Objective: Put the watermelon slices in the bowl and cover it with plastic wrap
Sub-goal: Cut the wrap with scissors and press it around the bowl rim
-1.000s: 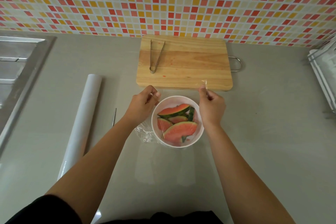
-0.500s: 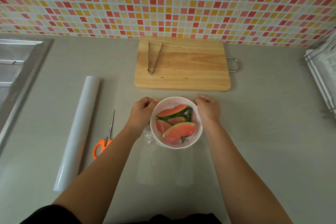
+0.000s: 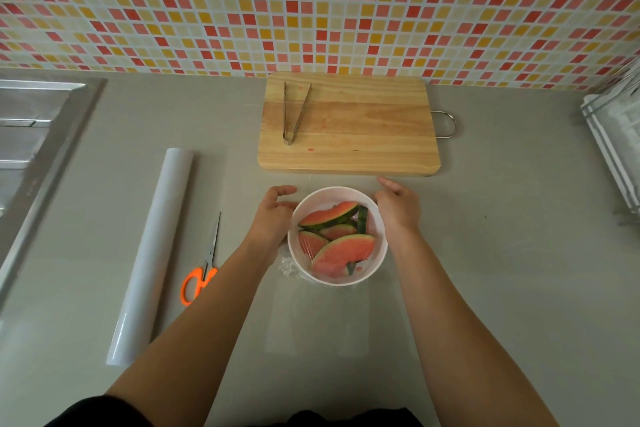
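Note:
A white bowl stands on the grey counter in front of the cutting board, with several watermelon slices inside. Clear plastic wrap lies stretched over the bowl, wrinkled at its left side and bunched at the lower left. My left hand cups the bowl's left wall, thumb and fingers curved around it. My right hand lies flat against the right wall with its fingers pointing away from me. Both hands press the wrap against the bowl.
A white roll of wrap lies at the left, with orange-handled scissors beside it. The wooden cutting board behind the bowl carries metal tongs. A steel sink is at the far left, a white rack at the right edge.
Both hands let go of the pinched wrap edge above the far rim and came down onto the bowl's sides. My left arm shifted, uncovering the scissors.

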`<state>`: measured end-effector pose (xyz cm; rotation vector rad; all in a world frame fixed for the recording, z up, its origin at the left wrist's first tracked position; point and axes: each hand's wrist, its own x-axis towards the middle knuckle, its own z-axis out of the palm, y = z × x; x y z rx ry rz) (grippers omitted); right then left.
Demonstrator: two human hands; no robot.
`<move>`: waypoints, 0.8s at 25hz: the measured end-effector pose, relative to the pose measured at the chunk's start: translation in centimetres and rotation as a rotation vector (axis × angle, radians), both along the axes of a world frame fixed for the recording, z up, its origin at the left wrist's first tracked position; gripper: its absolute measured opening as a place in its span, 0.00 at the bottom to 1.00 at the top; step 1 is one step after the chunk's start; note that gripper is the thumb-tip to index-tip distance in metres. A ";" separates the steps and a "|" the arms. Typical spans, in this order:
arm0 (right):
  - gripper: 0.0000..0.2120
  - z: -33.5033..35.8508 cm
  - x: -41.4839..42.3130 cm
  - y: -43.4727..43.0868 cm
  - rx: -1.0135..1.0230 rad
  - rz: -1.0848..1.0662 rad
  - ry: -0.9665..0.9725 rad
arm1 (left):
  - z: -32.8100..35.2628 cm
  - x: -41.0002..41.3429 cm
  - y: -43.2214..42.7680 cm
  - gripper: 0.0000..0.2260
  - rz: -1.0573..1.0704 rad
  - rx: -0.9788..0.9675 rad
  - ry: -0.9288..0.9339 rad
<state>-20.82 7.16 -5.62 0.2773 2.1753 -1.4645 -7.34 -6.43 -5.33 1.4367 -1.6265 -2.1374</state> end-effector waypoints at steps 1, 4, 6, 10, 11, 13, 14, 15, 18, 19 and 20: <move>0.23 0.0 0.0 0.0 -0.004 0.003 -0.001 | -0.3 0.6 -0.3 0.15 -0.083 -0.130 -0.042; 0.13 0.0 -0.1 -0.1 -0.010 0.051 -0.020 | -1.0 2.4 -0.9 0.07 -0.444 -0.857 -0.278; 0.11 0.0 -0.3 -0.1 -0.007 0.090 -0.069 | -0.8 2.1 -1.3 0.08 -0.457 -1.178 -0.353; 0.11 0.8 -1.2 0.4 0.073 0.263 -0.286 | 1.8 -0.7 -1.4 0.16 -0.365 -0.550 0.107; 0.15 1.0 -1.3 0.8 0.056 0.281 -0.358 | 2.0 -0.7 -1.0 0.19 -0.433 -0.427 0.135; 0.22 1.1 -1.9 1.5 -0.070 0.201 -0.430 | 1.5 0.0 0.1 0.21 -0.497 -0.392 0.114; 0.24 1.2 -2.1 1.9 -0.138 0.129 -0.427 | 1.3 0.5 0.7 0.19 -0.450 -0.391 0.120; 0.24 1.2 -2.2 2.1 -0.180 0.070 -0.399 | 1.1 1.1 1.3 0.19 -0.379 -0.363 0.142; 0.21 1.0 -1.7 3.5 0.022 0.196 -0.238 | 0.4 3.3 3.0 0.18 -0.201 -0.370 0.176; 0.21 0.5 -1.1 4.4 0.104 0.261 -0.208 | 0.1 4.3 3.3 0.18 -0.162 -0.379 0.160; 0.21 0.1 -0.5 5.3 0.144 0.305 -0.219 | -0.1 5.0 3.3 0.17 -0.134 -0.377 0.138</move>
